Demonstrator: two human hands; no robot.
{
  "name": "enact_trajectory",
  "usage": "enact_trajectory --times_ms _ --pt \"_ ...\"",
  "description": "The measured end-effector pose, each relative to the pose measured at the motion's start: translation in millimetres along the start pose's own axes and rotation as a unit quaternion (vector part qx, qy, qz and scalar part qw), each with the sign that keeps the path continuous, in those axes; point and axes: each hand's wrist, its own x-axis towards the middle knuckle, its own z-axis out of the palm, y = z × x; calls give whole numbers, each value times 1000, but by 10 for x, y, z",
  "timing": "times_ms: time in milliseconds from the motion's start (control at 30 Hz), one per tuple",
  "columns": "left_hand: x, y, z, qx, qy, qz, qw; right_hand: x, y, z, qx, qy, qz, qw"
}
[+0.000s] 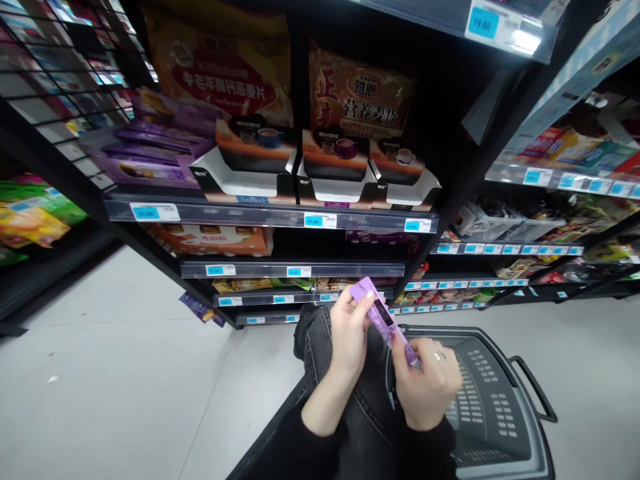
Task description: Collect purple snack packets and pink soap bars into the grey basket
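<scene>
Low centre of the frame: both hands on one slim purple packet (383, 320). The left hand (350, 333) curls its fingers round the packet's upper half, thumb pressed on. The right hand (427, 383) pinches the lower end, closed tight. The packet slants between them, top end toward the shelves (270, 217), above a dark basket (500, 407) at lower right.

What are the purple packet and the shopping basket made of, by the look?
Purple packet: likely plastic film or thin glossy card; smooth printed surface, held by left hand and right hand. Shopping basket: looks like moulded matte grey plastic, with slotted walls and a black handle.
</scene>
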Motion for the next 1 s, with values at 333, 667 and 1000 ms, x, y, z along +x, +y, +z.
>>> enact_trajectory --times_ms 333,667,1000 --pt "57 56 -107 85 23 69 994 80 -110 -45 -23 -134 8 991" --pt "-136 46 6 193 -36 101 975 169 66 -9 179 -142 42 973" --pt "68 88 -104 51 -13 56 997 -8 388 -232 268 -342 39 900"
